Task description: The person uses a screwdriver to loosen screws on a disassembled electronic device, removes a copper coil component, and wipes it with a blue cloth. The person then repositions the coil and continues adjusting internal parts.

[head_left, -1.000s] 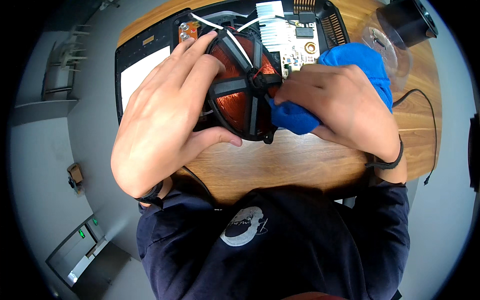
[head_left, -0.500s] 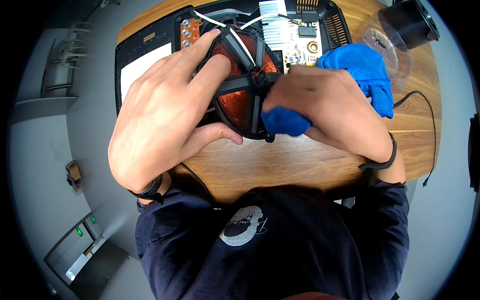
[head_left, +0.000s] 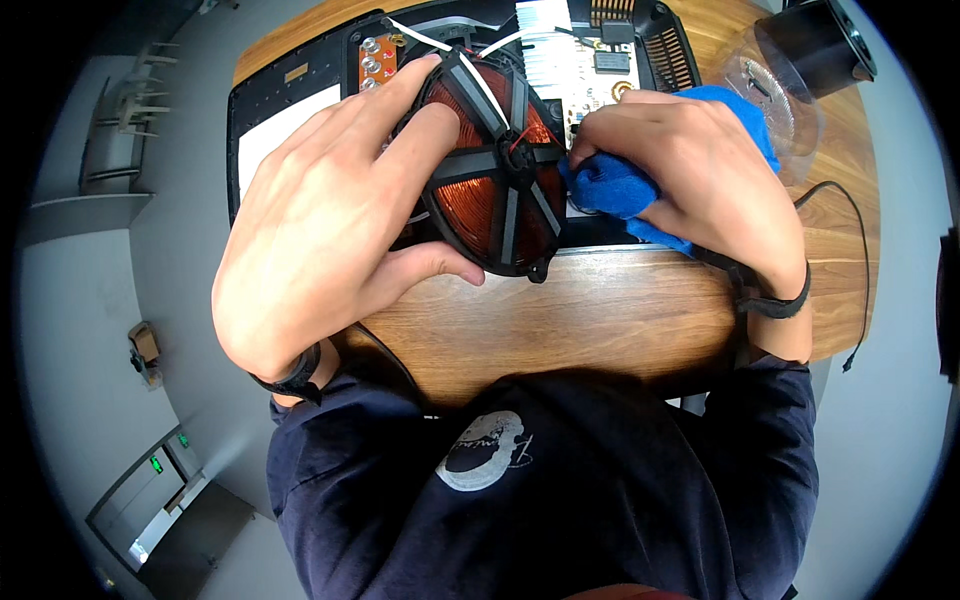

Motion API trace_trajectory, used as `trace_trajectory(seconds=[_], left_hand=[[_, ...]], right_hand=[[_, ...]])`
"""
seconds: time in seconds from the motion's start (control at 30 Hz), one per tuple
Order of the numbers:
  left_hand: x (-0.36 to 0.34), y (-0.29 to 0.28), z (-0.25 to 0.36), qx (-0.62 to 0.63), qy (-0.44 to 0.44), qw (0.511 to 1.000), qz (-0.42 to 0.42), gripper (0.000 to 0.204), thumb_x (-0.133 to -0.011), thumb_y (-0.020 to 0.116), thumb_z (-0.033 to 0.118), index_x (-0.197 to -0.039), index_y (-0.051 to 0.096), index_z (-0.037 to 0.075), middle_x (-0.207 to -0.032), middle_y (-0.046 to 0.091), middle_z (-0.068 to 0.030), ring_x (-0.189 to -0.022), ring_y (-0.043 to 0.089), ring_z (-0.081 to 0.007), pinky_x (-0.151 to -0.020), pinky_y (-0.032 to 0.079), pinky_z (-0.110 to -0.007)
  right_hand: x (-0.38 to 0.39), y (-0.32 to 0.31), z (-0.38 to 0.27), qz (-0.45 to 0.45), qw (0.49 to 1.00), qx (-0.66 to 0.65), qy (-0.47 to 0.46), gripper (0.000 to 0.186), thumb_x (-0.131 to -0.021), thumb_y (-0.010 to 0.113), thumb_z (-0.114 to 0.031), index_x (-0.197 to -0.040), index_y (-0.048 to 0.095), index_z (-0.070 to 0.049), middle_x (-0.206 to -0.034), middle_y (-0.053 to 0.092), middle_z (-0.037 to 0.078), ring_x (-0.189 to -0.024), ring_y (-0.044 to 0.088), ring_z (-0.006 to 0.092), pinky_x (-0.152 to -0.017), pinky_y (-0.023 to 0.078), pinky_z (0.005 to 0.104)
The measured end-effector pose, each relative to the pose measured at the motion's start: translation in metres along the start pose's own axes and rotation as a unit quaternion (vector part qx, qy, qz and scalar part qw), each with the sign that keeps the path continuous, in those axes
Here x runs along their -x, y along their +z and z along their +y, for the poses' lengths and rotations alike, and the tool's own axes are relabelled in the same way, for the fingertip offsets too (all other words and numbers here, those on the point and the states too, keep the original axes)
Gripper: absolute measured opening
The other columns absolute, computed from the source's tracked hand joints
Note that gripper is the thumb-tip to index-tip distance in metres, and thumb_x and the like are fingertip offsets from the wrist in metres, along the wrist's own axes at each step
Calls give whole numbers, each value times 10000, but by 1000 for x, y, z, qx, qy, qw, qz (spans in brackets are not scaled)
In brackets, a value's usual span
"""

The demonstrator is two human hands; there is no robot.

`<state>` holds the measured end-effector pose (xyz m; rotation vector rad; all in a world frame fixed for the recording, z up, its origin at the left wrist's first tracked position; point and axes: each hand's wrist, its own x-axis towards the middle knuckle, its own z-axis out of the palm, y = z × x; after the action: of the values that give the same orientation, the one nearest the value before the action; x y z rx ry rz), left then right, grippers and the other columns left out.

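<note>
My left hand (head_left: 320,215) grips the left rim of a round induction coil (head_left: 470,205), its thumb at the lower edge and its fingers along the upper left. Copper windings show between the black spokes of the coil's frame, and it is tilted up over an opened black appliance housing (head_left: 305,95). White-sleeved wires (head_left: 415,35) run from the coil's top. Just right of the coil's rim, my right hand (head_left: 705,170) is closed on a bunched blue cloth (head_left: 612,188). Part of the cloth spreads out behind and below that hand. Its fingertips are partly hidden by the cloth.
Inside the housing are a finned heat sink (head_left: 540,40), a circuit board (head_left: 600,95) and a small orange board (head_left: 372,62). A black cylindrical container (head_left: 825,45) and a clear plastic one (head_left: 770,95) stand at the back right. A black cord (head_left: 862,240) hangs over the wooden table's (head_left: 580,320) right edge.
My right hand has moved right and slightly up, off the coil's spokes, with the cloth still in it. The left hand and the coil have hardly moved.
</note>
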<state>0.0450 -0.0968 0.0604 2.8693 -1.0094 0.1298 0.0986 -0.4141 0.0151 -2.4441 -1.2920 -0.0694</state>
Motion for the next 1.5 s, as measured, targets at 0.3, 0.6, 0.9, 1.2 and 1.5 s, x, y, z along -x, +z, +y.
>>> trace_trajectory(seconds=[0.3, 0.6, 0.9, 1.2, 1.5], left_hand=[[0, -1, 0, 1, -1, 1000, -6, 917, -630, 1024, 601, -1269, 733, 10, -1744, 592, -247, -1355, 743, -494, -1097, 613, -536], [0, -1, -1, 12, 4, 1000, -6, 919, -645, 1014, 610, -1265, 716, -1, -1729, 593, -273, -1414, 697, -518, -1139, 583, -559], [-2, 0, -2, 26, 6, 1000, -3, 937, -635, 1005, 632, -1264, 718, 0, -1715, 603, -282, -1426, 689, -526, -1152, 572, -566], [-1, -1, -3, 30, 4, 1000, -3, 929, -629, 1016, 609, -1269, 721, 3, -1720, 602, -280, -1430, 685, -526, -1164, 567, -568], [-1, -2, -3, 37, 14, 999, 6, 903, -623, 1027, 584, -1256, 720, 17, -1696, 621, -275, -1309, 734, -506, -1098, 589, -540]], right_hand=[[3, 34, -11, 22, 1000, 12, -8, 415, -828, 820, -24, -1239, 816, -82, -973, 782, 158, -977, 800, 374, -798, 621, 479], [-1, 33, -10, 62, 998, -28, -3, 340, -884, 756, -29, -1214, 822, -78, -948, 777, 161, -942, 791, 389, -789, 615, 481], [2, 36, -11, -17, 999, 23, -15, 350, -899, 748, -35, -1239, 822, -81, -921, 760, 144, -935, 784, 377, -780, 613, 477], [-2, 32, -10, 17, 999, -21, -24, 346, -885, 765, -29, -1219, 831, -92, -956, 784, 156, -943, 796, 392, -791, 619, 482], [-9, 17, 2, 36, 998, -36, 38, 484, -802, 864, -24, -1277, 804, -97, -1070, 836, 160, -1062, 805, 417, -877, 638, 527]])
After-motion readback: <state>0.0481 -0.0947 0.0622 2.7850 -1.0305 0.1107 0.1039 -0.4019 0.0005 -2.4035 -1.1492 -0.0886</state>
